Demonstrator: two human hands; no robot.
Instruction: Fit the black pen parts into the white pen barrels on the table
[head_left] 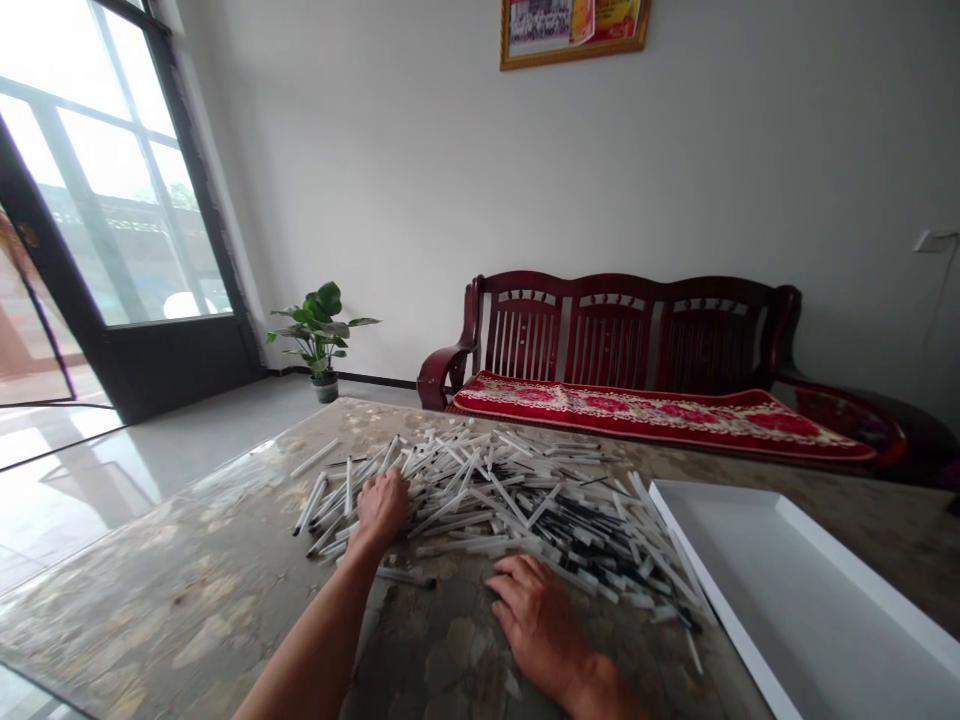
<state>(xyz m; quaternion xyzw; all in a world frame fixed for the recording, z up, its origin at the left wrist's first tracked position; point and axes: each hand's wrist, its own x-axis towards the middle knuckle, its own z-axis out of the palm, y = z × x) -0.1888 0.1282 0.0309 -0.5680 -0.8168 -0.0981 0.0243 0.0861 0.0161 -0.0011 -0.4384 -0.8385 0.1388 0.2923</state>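
A wide, loose pile of thin white and black pen-like sticks (465, 510) lies across the middle of the table, its pieces crossing at many angles. My left hand (382, 508) is down on the left part of the pile, its fingers bent and drawn together. White sticks stand out just beyond these fingertips; what they grip, if anything, is hidden. At the pile's near edge, my right hand (536, 615) rests low over the table with fingers apart and slightly bent. No stick shows in it.
The patterned table (217, 600) carries a shallow white tray (817, 590) on the right, close beside the pile. Behind the table stands a dark red wooden bench (607, 325) with a red patterned cover (637, 408). A potted plant (319, 335) and a glass door (142, 200) are at left.
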